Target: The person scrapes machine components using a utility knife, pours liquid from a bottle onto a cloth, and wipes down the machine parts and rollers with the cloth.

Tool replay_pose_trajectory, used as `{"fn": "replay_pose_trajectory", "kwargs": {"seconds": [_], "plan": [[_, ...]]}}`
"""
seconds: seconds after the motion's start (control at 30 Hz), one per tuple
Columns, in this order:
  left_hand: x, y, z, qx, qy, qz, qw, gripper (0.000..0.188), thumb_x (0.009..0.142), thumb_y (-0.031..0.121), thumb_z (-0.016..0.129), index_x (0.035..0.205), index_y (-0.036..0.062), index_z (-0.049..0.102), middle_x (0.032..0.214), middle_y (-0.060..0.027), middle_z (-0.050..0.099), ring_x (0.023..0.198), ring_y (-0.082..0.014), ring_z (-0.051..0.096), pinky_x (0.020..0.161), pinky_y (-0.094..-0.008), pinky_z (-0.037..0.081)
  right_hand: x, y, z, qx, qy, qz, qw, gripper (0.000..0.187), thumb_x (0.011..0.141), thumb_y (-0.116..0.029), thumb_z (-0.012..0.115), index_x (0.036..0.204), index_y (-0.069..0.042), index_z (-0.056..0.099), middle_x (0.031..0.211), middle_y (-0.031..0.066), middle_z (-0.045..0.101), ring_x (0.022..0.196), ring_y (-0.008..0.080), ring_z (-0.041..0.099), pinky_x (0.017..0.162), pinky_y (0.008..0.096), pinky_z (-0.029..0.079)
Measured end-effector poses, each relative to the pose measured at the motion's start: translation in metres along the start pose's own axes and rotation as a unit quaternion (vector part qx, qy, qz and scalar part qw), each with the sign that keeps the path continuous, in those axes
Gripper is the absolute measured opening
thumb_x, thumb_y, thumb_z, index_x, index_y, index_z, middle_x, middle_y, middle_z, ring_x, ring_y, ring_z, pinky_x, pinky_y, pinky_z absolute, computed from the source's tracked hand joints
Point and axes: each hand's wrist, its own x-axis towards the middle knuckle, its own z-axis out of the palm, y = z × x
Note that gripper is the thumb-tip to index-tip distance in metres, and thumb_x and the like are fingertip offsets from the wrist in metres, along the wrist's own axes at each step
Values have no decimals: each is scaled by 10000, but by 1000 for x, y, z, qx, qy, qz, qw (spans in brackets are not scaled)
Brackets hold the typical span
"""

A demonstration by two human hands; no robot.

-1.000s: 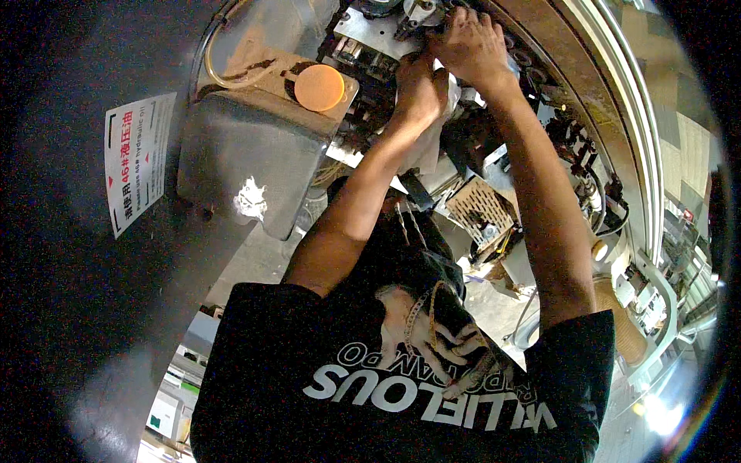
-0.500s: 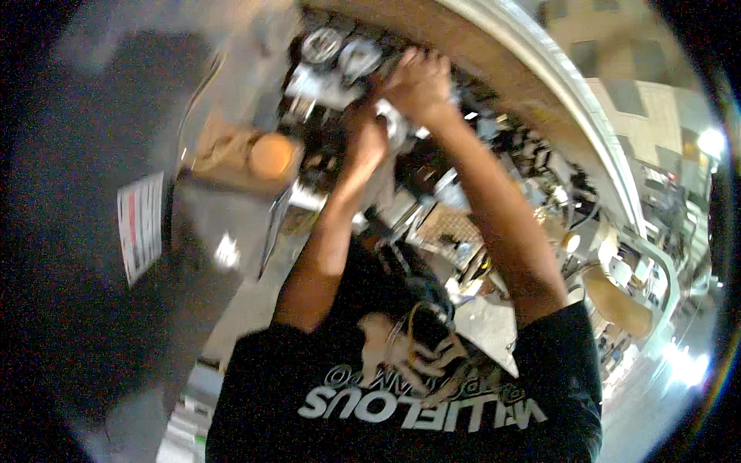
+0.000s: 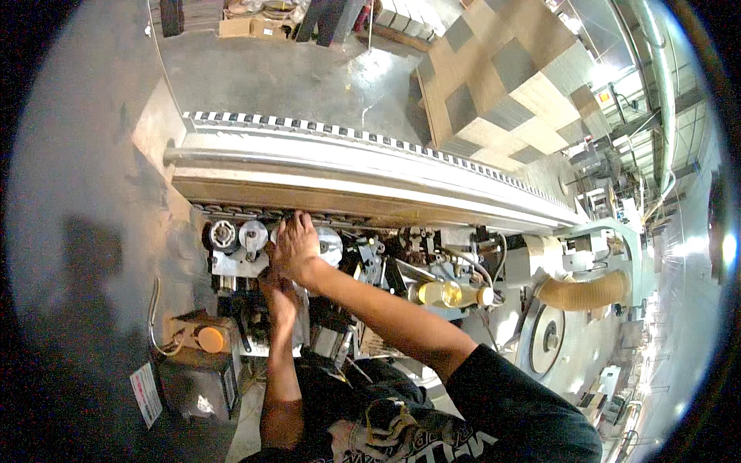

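Both my hands reach into a long machine among metal parts. My right hand [image 3: 297, 253] is bent over a spot beside a silver round part [image 3: 328, 245], its fingers curled together over something hidden beneath them. Just below it is my left hand [image 3: 279, 292], its fingers covered by the right hand and by shadow. To the left of the hands are a pale grey round part [image 3: 253, 238] and a ringed silver wheel [image 3: 224, 234], above a light metal plate [image 3: 235, 265].
A long metal beam [image 3: 370, 171] runs across behind the hands. At left, an orange round knob [image 3: 211, 339] sits on a box. Yellowish bottles [image 3: 440, 294], a ribbed tan hose [image 3: 587, 291] and a round disc [image 3: 544, 339] are at right. Stacked boards [image 3: 502, 85] stand beyond.
The view has swung round and sharpened, bringing the beam and stacked boards into sight. My hands stay close together at the round metal parts, with the right hand now overlapping the left.
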Motion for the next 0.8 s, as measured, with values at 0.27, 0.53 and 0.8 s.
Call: {"fn": "replay_pose_trajectory", "kwargs": {"seconds": [0.27, 0.53, 0.8], "plan": [[-2, -29, -5, 47, 45, -107, 992, 396, 1031, 277, 541, 1315, 1, 522, 1295, -93, 587, 1132, -180, 570, 922, -346, 470, -2, -1, 6, 34, 58, -52, 996, 697, 930, -391, 462, 1487, 20, 381, 1525, 188, 409, 1475, 376, 229, 1196, 499, 163], [-15, -44, -17, -133, 89, -62, 985, 469, 951, 89, 558, 1413, 33, 502, 1259, -174, 612, 1022, -326, 543, 918, -438, 440, -13, -19, -6, 74, 12, 34, 997, 583, 951, -353, 437, 1420, -12, 497, 1452, 192, 487, 1413, 356, 348, 1155, 504, 211], [-17, 33, -2, 106, 16, 24, 994, 369, 930, 97, 624, 1281, -4, 568, 1126, -196, 653, 900, -306, 585, 853, -413, 479, -20, 7, 3, 52, 138, -39, 988, 690, 944, -457, 480, 1435, 26, 445, 1489, 207, 440, 1431, 361, 323, 1171, 487, 208]]}}
